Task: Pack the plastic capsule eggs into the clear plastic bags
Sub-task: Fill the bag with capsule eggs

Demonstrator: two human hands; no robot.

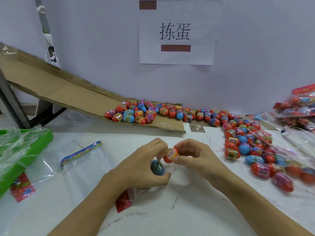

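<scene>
My left hand [143, 166] curls around a blue capsule egg [157, 167] against its palm, and its fingertips also touch a red capsule egg [170, 155] with a yellow label. My right hand [196, 159] pinches that red egg from the right. Both hands meet above the white table, over a clear plastic bag with a red header [124, 200] lying under my left wrist. An empty clear bag with a blue header strip [81, 152] lies flat to the left. Several loose eggs [136, 113] sit at the foot of a cardboard ramp.
A cardboard ramp [59, 89] slopes down from the far left. More loose eggs [247, 143] spread across the right side. Filled bags [298, 108] are stacked at the far right. A green tray [34, 150] with crumpled film sits at the left edge. A paper sign [177, 31] hangs on the wall.
</scene>
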